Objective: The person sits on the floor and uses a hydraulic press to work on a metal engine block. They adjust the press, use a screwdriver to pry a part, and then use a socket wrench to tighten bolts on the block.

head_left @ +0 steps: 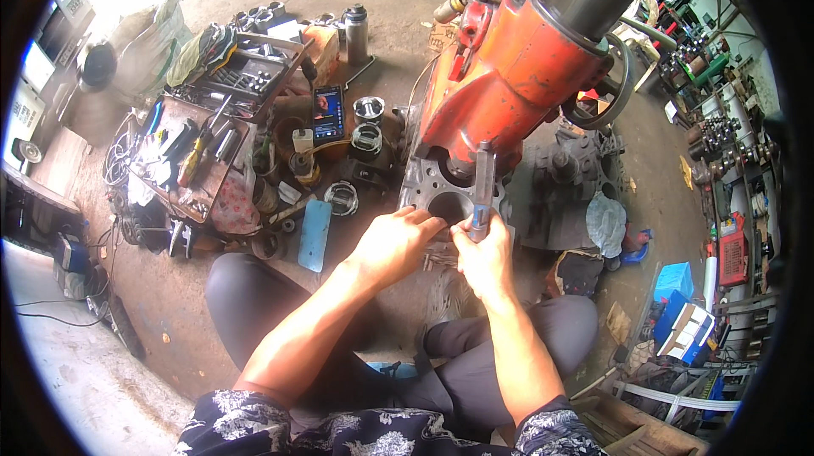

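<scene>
An engine block (415,187) with round cylinder bores stands in front of my knees, under an orange boring machine (517,75). My right hand (485,257) is closed round the near end of a grey steel bar-shaped tool (484,176), which extends over the block's top face beside the bore. Its exact kind is not clear. At the near left rim of the open bore (449,206), my left hand (392,242) has its fingers bent together. Whatever they may grip is hidden. Several pistons (368,141) stand to the left of the block.
A phone (328,113) leans by the pistons. Farther left are a tool tray (182,197) and an open toolbox (254,104). A steel flask (356,35) stands behind them. A blue flat piece (315,236) lies near my left knee. Another engine block (560,193) and a handwheel (615,87) are on the right.
</scene>
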`<state>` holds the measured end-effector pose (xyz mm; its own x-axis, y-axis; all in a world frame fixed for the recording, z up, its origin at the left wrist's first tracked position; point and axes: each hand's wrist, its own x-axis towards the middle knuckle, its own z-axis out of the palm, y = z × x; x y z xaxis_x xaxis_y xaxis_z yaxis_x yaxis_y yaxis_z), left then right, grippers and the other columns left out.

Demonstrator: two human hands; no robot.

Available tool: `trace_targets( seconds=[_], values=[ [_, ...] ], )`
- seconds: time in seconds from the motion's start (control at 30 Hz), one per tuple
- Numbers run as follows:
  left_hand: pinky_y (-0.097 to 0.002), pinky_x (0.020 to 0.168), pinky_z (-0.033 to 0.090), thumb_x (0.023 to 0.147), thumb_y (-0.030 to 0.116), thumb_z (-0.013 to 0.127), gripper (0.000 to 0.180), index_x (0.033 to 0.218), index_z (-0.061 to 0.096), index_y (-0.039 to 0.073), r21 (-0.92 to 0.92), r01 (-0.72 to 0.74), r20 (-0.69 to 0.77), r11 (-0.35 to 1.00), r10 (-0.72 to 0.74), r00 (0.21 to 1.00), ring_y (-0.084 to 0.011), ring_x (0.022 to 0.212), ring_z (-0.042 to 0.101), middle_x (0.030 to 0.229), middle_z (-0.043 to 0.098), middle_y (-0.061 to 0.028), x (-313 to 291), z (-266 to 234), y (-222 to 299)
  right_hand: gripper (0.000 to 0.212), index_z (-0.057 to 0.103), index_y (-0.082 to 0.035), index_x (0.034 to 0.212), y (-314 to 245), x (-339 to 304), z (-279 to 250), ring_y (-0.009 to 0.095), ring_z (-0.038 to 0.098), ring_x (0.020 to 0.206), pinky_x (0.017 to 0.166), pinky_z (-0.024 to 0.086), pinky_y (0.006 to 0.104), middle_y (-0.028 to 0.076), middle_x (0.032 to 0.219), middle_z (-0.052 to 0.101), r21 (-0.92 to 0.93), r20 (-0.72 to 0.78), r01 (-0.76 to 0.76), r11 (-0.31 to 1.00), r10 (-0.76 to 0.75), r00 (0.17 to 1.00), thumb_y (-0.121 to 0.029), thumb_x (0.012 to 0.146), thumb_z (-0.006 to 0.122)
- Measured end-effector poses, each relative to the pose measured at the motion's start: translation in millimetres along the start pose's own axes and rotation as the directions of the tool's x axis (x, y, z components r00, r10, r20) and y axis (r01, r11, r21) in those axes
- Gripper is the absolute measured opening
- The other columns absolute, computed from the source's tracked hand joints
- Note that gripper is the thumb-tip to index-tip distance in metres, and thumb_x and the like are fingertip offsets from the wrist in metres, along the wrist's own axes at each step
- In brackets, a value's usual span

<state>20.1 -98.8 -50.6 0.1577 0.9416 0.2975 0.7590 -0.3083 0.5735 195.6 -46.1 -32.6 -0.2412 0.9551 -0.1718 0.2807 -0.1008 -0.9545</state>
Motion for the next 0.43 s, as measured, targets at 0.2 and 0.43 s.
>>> trace_targets(
  seconds=[0.2,0.43],
  values=[
    [-0.0416,0.087,0.058,0.082,0.007,0.074,0.034,0.116,0.071,0.003,0.032,-0.003,-0.078,0.999,0.006,0.997,-0.0340,0.098,0.070,0.104,0.073,-0.0148,6,-5,-6,0.019,0.054,-0.004,0.097,-4,-3,0,0.007,0.051,0.045,0.040,0.044,0.0253,0.003,0.079,0.064,-0.050,0.007,0.031,0.998,-0.031,1.000,-0.002,0.092,0.072],
    [-0.0408,0.091,0.056,0.090,0.016,0.077,0.036,0.123,0.071,0.005,-0.258,0.316,-0.121,0.913,-0.355,0.927,-0.0321,0.102,0.071,0.110,0.072,-0.0203,15,-27,0,0.020,0.056,-0.004,0.100,11,-5,4,0.017,0.062,0.048,0.046,0.052,0.0336,0.007,0.071,0.065,-0.081,0.072,-0.029,0.996,0.035,0.997,-0.011,0.092,0.073]
  ],
)
